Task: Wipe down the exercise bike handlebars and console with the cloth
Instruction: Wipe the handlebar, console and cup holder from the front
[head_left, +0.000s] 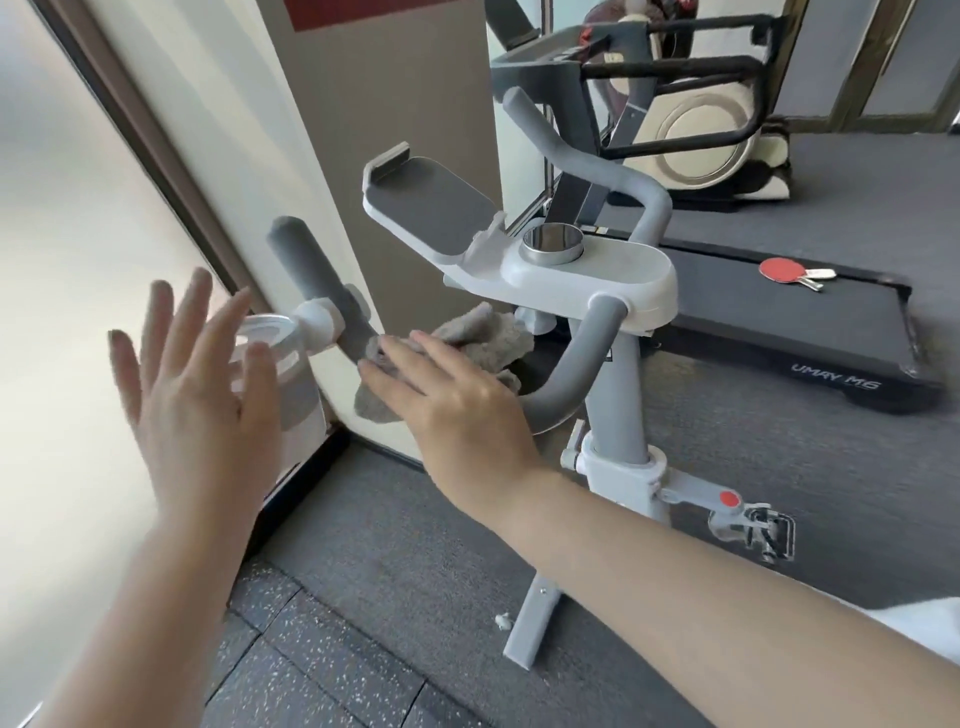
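Note:
A white exercise bike stands in front of me with grey foam handlebars (306, 270) and a white console (613, 270) carrying a dark tablet tray (426, 208) and a silver knob (553, 241). A grey cloth (483, 338) is bunched around the left handlebar's lower bend. My right hand (457, 405) lies on the cloth, pressing it against the bar, fingers fairly flat. My left hand (202, 374) hovers open, fingers spread, in front of a white cup holder (275, 332) clipped to the left bar, holding nothing.
A treadmill (779, 322) with a red table-tennis paddle (782, 270) on its belt lies to the right. Another machine (696, 140) stands behind. A wall panel (395, 104) and a window (78, 234) are close on the left. The floor is grey mat.

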